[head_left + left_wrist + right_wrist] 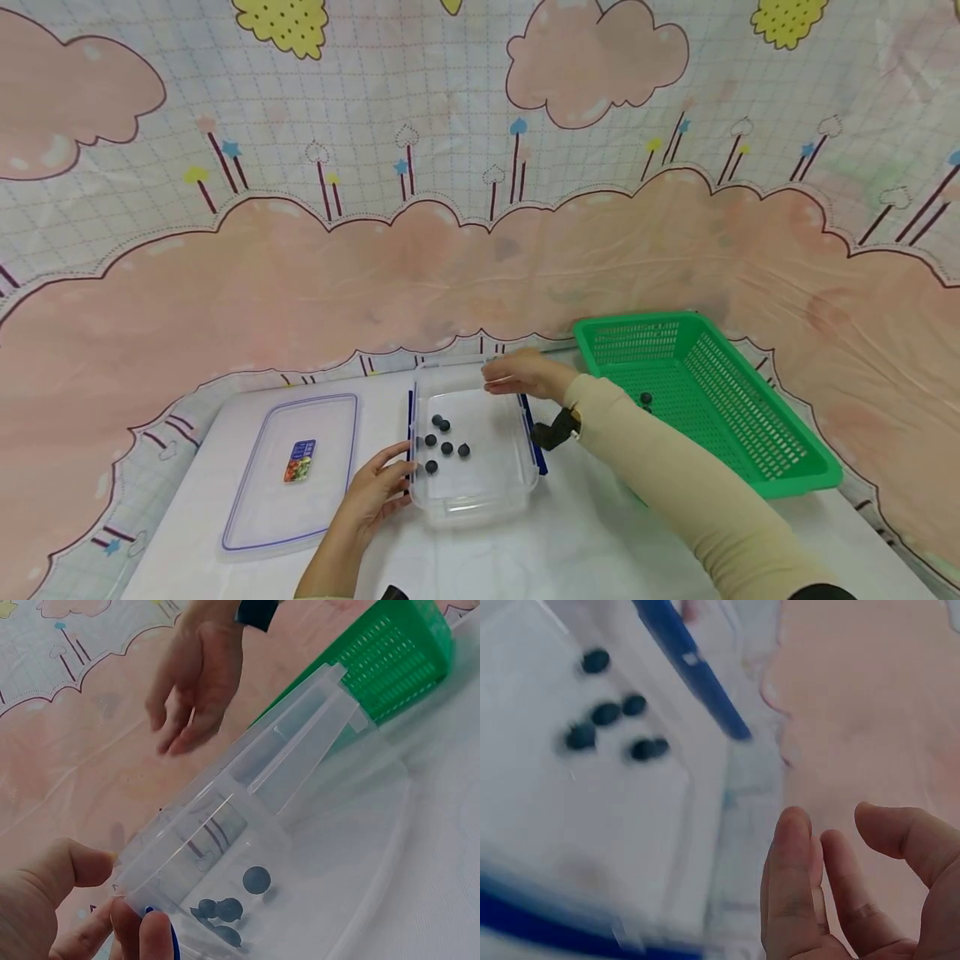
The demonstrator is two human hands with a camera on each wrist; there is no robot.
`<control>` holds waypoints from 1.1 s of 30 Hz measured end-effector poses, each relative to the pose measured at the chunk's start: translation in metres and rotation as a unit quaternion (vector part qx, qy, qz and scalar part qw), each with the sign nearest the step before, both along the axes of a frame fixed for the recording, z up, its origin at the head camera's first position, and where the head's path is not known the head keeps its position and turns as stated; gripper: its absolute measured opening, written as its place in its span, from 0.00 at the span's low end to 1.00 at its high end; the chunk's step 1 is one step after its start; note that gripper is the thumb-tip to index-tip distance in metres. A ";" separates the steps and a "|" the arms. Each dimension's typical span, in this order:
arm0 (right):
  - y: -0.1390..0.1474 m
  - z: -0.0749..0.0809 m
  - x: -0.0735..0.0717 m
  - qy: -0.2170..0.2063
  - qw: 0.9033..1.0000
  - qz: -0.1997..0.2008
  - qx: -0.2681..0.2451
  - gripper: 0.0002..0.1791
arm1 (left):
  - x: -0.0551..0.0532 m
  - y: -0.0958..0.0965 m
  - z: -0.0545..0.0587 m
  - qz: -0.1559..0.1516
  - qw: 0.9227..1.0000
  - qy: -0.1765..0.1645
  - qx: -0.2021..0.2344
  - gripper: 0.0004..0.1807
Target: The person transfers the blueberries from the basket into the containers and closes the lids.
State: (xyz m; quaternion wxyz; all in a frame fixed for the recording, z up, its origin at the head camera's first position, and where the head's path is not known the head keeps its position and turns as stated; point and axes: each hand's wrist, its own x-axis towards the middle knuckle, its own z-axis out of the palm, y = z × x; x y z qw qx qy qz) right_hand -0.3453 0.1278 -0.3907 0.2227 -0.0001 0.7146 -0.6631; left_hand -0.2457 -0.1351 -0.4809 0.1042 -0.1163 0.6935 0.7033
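Note:
A clear plastic container [480,502] with blue side clips stands on the white table, and several blueberries [447,448] lie in its left half. My left hand [377,486] holds the container's left side; in the left wrist view the thumb and fingers are at its wall beside a blue clip [175,941]. Over the container's far right corner hovers my right hand [531,375]. Its fingers are apart from the thumb with nothing between them, as the right wrist view shows.
A green slotted basket [787,486] stands at the right, with a few blueberries [646,398] in it. Flat on the table at the left lies a clear lid [262,508] with a blue edge and a colourful label [300,461]. A patterned cloth [450,283] hangs behind.

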 end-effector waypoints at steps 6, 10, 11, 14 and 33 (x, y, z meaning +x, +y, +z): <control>0.077 0.023 -0.012 0.051 0.998 -0.041 -0.014 0.11 | 0.000 -0.001 0.003 -0.002 1.000 0.004 0.002 0.27; 0.127 0.029 -0.011 0.053 0.998 -0.036 0.015 0.22 | -0.001 -0.001 0.003 0.000 1.000 0.004 0.002 0.27; 0.138 0.031 -0.009 0.048 0.998 -0.032 0.024 0.25 | -0.001 -0.002 0.003 0.000 1.000 0.003 0.002 0.27; 0.166 0.030 -0.003 0.018 0.998 -0.051 0.031 0.30 | -0.001 -0.002 0.002 0.002 1.000 0.000 0.001 0.27; 0.235 -0.049 0.033 0.002 0.973 -0.145 0.178 0.35 | -0.002 0.000 -0.001 0.002 1.000 -0.005 -0.002 0.27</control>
